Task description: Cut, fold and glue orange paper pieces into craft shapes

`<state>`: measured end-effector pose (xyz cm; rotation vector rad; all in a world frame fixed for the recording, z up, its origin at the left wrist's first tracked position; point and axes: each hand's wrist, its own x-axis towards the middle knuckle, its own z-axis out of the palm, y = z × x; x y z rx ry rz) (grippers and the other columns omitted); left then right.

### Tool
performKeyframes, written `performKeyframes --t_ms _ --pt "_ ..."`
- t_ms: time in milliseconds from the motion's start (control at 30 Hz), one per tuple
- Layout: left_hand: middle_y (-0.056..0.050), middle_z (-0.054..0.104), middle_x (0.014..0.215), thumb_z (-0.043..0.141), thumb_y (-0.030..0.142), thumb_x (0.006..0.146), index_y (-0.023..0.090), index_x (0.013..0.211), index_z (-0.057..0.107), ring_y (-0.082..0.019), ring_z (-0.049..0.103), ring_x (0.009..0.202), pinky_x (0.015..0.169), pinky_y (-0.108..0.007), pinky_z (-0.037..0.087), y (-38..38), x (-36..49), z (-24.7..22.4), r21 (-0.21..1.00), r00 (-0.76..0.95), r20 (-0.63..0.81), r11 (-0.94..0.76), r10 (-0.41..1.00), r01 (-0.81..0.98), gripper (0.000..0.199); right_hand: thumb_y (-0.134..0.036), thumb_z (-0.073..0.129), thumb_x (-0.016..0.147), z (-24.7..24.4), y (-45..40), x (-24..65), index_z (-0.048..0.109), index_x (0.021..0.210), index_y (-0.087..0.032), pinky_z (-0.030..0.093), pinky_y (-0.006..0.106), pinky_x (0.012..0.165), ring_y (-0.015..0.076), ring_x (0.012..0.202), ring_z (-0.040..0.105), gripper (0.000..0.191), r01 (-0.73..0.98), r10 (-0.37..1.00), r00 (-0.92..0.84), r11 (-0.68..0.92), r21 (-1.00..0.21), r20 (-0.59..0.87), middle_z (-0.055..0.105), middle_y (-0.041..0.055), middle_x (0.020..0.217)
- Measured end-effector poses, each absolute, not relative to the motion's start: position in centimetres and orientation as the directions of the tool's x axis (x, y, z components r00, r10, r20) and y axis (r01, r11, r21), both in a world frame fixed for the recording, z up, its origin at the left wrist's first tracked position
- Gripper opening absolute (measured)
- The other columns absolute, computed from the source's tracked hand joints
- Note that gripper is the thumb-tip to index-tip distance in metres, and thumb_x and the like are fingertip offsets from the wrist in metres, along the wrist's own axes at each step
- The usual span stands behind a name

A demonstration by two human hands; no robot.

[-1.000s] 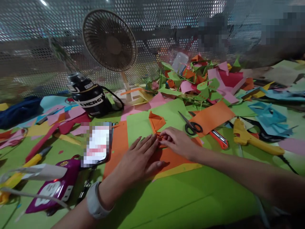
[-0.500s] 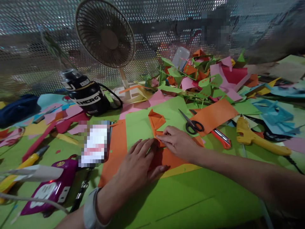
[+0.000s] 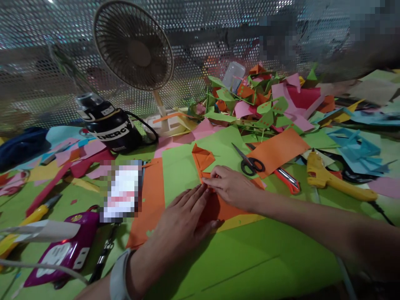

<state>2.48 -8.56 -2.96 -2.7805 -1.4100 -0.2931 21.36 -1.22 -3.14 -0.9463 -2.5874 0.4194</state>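
A folded piece of orange paper (image 3: 203, 157) lies on a light green sheet (image 3: 176, 160), its pointed upper end showing beyond my hands. My left hand (image 3: 184, 212) rests flat over the paper's lower end, fingers stretched out and thumb apart. From the other side my right hand (image 3: 233, 187) presses the fold, index finger extended along it and the other fingers curled. Its thumb is hidden. Beneath both hands lie an orange sheet (image 3: 233, 210) and the edge of a yellow sheet (image 3: 245, 222). Black-handled scissors (image 3: 251, 164) lie just beyond my right hand.
To the right are a red utility knife (image 3: 289, 181) and a yellow glue gun (image 3: 339, 179). A heap of cut paper (image 3: 250, 98) sits at the back. On the left stand a fan (image 3: 134, 46), a black bottle (image 3: 114, 131) and a purple power strip (image 3: 64, 248).
The whole view has shifted slightly. My left fingers lie a little closer to my right fingertip along the fold. The right hand keeps nearly the same pose.
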Motion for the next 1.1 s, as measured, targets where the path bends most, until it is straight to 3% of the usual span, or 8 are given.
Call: performKeyframes --t_ms 100,233,333,467,600,767,1100 --pt "-0.016 0.056 0.136 0.037 0.060 0.092 0.014 0.144 0.035 -0.030 0.055 0.120 0.098 -0.045 0.047 -8.6 2.4 -3.1 0.114 0.553 0.170 -0.574 0.816 0.811 0.070 -0.010 0.042 0.090 -2.7 -1.2 21.9 0.066 0.114 -0.015 0.048 0.031 0.075 0.0180 0.087 0.056 0.034 0.519 0.662 -0.711 0.722 -0.458 0.238 0.061 0.0097 0.096" --pt "-0.014 0.047 0.144 0.040 0.059 0.091 0.018 0.142 0.037 -0.030 0.046 0.130 0.103 -0.046 0.043 -8.5 2.1 -3.1 0.160 0.556 0.149 -0.575 0.818 0.802 0.066 -0.014 0.048 0.086 -2.3 -0.9 22.3 0.069 0.095 -0.017 0.047 0.031 0.076 0.0183 0.085 0.058 0.023 0.558 0.721 -0.601 0.687 -0.465 0.344 0.063 0.0074 0.089" --pt "-0.016 0.038 0.149 0.042 0.059 0.091 0.014 0.144 0.033 -0.029 0.039 0.136 0.108 -0.046 0.038 -8.4 1.9 -3.1 0.189 0.573 0.117 -0.584 0.812 0.789 0.070 -0.016 0.050 0.084 -2.2 -0.5 22.5 0.066 0.100 -0.016 0.047 0.035 0.082 0.0208 0.093 0.058 0.023 0.614 0.761 -0.514 0.648 -0.450 0.395 0.063 0.0095 0.098" --pt "-0.017 0.033 0.151 0.042 0.059 0.091 0.012 0.149 0.021 -0.029 0.036 0.137 0.112 -0.046 0.033 -8.4 1.7 -3.2 0.207 0.567 0.072 -0.569 0.820 0.796 0.078 -0.022 0.047 0.089 -2.3 0.0 22.6 0.061 0.122 -0.017 0.040 0.043 0.098 0.0244 0.114 0.052 0.036 0.646 0.773 -0.563 0.632 -0.428 0.292 0.060 0.0111 0.124" --pt "-0.012 0.019 0.157 0.040 0.061 0.091 0.017 0.151 0.019 -0.028 0.022 0.143 0.116 -0.047 0.025 -8.4 1.5 -3.4 0.193 0.565 0.045 -0.562 0.824 0.804 0.077 -0.034 0.041 0.095 -2.3 0.0 22.6 0.060 0.128 -0.019 0.035 0.048 0.104 0.0286 0.130 0.043 0.041 0.688 0.741 -0.662 0.661 -0.299 0.113 0.051 0.0105 0.140" --pt "-0.013 0.022 0.156 0.040 0.063 0.090 0.016 0.152 0.010 -0.027 0.022 0.143 0.118 -0.048 0.020 -8.2 1.4 -3.6 0.195 0.564 0.040 -0.560 0.825 0.805 0.083 -0.042 0.032 0.098 -2.5 -0.1 22.7 0.056 0.132 -0.020 0.037 0.049 0.101 0.0298 0.132 0.042 0.047 0.688 0.702 -0.706 0.711 -0.148 0.090 0.049 0.0105 0.143" --pt "-0.012 0.023 0.155 0.042 0.062 0.089 0.018 0.152 0.012 -0.027 0.026 0.142 0.117 -0.049 0.022 -8.0 1.2 -3.2 0.208 0.571 0.024 -0.563 0.820 0.800 0.083 -0.041 0.033 0.098 -2.6 -0.2 22.6 0.056 0.132 -0.020 0.038 0.047 0.099 0.0296 0.130 0.044 0.046 0.685 0.693 -0.714 0.721 -0.105 0.104 0.051 0.0106 0.141"
